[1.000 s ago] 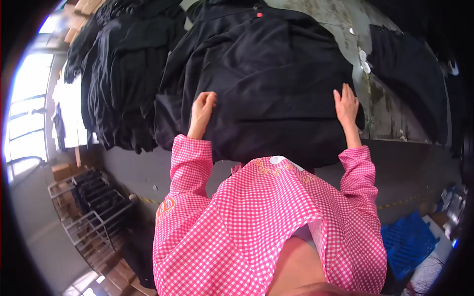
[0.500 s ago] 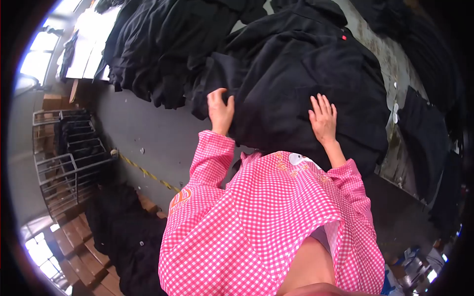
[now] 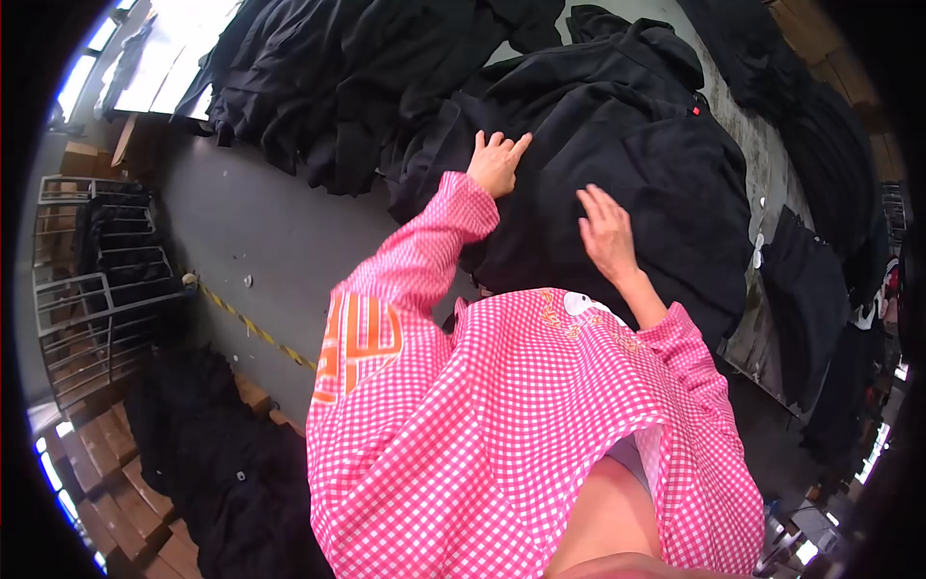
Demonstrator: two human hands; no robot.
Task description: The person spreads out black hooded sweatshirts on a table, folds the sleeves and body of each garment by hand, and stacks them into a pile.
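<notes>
1. Left hand point(image 3: 494, 164), upper centre of the frame, has its fingers parted over a black jacket point(image 3: 617, 135); right hand point(image 3: 608, 232), just below and right, has its fingers stretched out over it too. How firmly either presses is unclear.
2. The jacket, small red tag point(image 3: 695, 111) near its top, lies rumpled on a worn grey worktop point(image 3: 762, 150), upper centre to right.
3. Black clothes point(image 3: 328, 77) fill the upper left, beside the jacket.
4. Left of frame: grey floor point(image 3: 251, 217), yellow-and-black tape point(image 3: 253, 328), a metal rack point(image 3: 72, 288); lower left, boxes point(image 3: 106, 482) and a heap of dark cloth point(image 3: 222, 463).
5. Checked sleeves hide both wrists; the shirt point(image 3: 540, 386) covers the jacket's near edge. Dark folds blend together, and the lens rim cuts off the corners.
</notes>
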